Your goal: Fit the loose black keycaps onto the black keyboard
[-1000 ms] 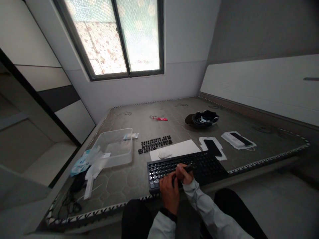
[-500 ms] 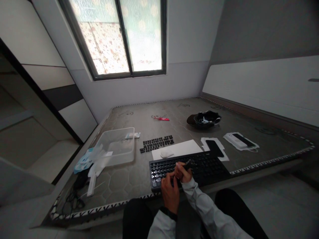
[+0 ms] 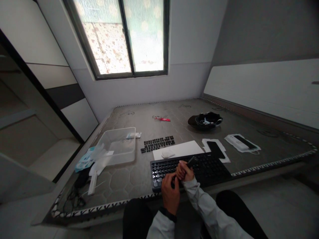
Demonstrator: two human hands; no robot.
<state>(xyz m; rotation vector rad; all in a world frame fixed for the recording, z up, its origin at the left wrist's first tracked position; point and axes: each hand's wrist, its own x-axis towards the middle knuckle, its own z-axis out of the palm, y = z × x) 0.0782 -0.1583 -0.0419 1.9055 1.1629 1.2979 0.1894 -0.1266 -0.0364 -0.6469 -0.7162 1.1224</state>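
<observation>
A black keyboard (image 3: 211,171) lies along the front edge of the mattress, many of its keycaps off at the left end. Over its middle, my right hand (image 3: 184,171) is closed around a dark stick-like tool (image 3: 191,161), whose thick end sticks out up and to the right. The tool's working end is hidden by my fingers. My left hand (image 3: 170,192) is beside it at the keyboard's front edge, thumb and fingers curled together in a pinch. What the left fingers hold, if anything, is too small to make out. Loose black keycaps (image 3: 158,143) lie in rows behind the keyboard.
A white sheet (image 3: 185,148) with a crumpled white wipe (image 3: 168,154) lies behind the keyboard. Left stands a clear plastic bin (image 3: 122,157), near a blue packet (image 3: 84,159) and cables (image 3: 73,200). Right are a phone (image 3: 215,149), a white device (image 3: 241,143) and a cap (image 3: 208,120).
My right hand has shifted slightly right and the tool's end has tilted up a little. My left hand stays about where it was. The whole view has moved slightly.
</observation>
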